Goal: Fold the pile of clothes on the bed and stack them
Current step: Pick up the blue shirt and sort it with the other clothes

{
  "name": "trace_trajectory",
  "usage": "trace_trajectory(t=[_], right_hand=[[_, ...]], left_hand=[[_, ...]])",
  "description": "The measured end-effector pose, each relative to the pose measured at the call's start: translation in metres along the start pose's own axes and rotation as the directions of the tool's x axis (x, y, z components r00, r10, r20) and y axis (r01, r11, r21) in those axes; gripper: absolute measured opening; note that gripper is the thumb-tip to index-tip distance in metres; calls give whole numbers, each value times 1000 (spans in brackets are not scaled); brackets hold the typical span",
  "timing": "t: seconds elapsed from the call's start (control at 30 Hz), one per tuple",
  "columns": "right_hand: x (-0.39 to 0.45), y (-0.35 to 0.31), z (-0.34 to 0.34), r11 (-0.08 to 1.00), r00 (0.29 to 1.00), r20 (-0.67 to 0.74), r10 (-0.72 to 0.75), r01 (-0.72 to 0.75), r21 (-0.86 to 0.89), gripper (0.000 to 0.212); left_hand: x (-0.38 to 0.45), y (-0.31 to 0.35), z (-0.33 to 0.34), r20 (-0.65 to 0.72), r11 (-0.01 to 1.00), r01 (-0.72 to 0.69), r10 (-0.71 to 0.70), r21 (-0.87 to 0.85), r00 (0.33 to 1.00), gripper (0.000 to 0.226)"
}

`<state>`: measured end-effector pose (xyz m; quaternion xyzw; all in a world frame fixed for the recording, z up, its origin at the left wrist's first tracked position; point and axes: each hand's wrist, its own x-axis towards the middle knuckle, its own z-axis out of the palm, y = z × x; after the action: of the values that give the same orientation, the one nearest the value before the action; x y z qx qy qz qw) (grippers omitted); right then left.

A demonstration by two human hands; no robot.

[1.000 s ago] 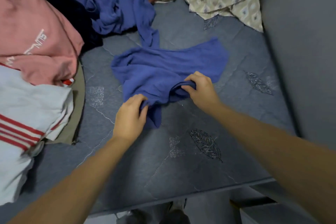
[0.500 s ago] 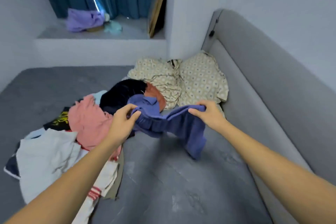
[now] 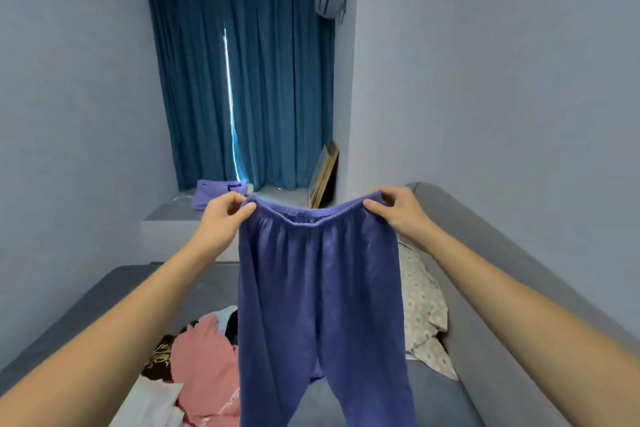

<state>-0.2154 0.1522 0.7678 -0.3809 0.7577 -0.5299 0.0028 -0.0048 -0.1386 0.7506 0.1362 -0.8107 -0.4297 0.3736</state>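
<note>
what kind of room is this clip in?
Most likely a home bedroom: a grey quilted mattress strewn with loose clothes, floor-length teal curtains over a window ledge, and a grey padded headboard.

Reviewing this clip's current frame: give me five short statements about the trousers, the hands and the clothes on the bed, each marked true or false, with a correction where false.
1. Both hands hold the blue trousers up by the waistband. True: the left hand and the right hand each pinch one end.
2. The trousers lie flat on the bed. False: they hang in the air, legs down.
3. A pink garment lies on the bed left of the trousers. True.
4. The patterned cream garment is draped over the left arm. False: it lies on the bed by the grey headboard, at the right.
5. The curtain is red. False: it is blue.
</note>
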Motion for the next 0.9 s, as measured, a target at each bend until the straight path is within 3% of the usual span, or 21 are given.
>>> trace_trajectory(t=[0.17,0.4,0.57,0.67,0.77,0.9], right_hand=[[16,-26,-13,998,997,-51,-55,57,34,11],[26,-11,-17,1000,989,-147,20,-19,8,16],[29,-11,21,970,970,46,237,-239,49,19],[24,-16,44,916,912,160,379,-394,73,14],[19,-18,63,869,871,193,453,-479,122,14],[14,-19,88,842,867,215,449,-491,222,14]], left_hand=[[11,20,-31,-21,999,28,-28,-35,999,23],[19,16,-63,-133,988,115,-128,-103,983,20],[16,13,-29,15,916,370,-372,-157,928,29],[13,9,-6,-20,856,467,-483,-224,875,19],[5,-2,10,-14,838,507,-520,-204,854,26],[-8,-16,30,-30,879,444,-456,-175,890,32]])
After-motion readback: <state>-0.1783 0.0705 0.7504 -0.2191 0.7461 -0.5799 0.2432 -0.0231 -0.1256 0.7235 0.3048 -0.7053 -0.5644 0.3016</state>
